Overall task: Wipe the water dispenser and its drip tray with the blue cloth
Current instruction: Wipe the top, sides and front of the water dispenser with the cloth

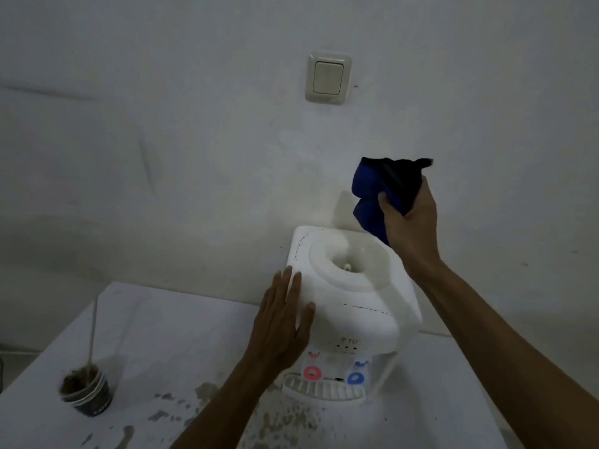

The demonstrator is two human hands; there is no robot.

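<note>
A paper cup (pixel 87 395) with a stick (pixel 92 338) stood on the stained table (pixel 168 351) (left side); a wall switch (pixel 328 78) sat above.

The water dispenser (pixel 350 296) looks like smooth white plastic with a faint sheen, its drip tray (pixel 324 391) ribbed plastic. The blue cloth (pixel 372 199) is soft, matt fabric. The counter (pixel 162 351) looks matt white, blotched with stains. The cup (pixel 87 392) looks like paper.
</note>
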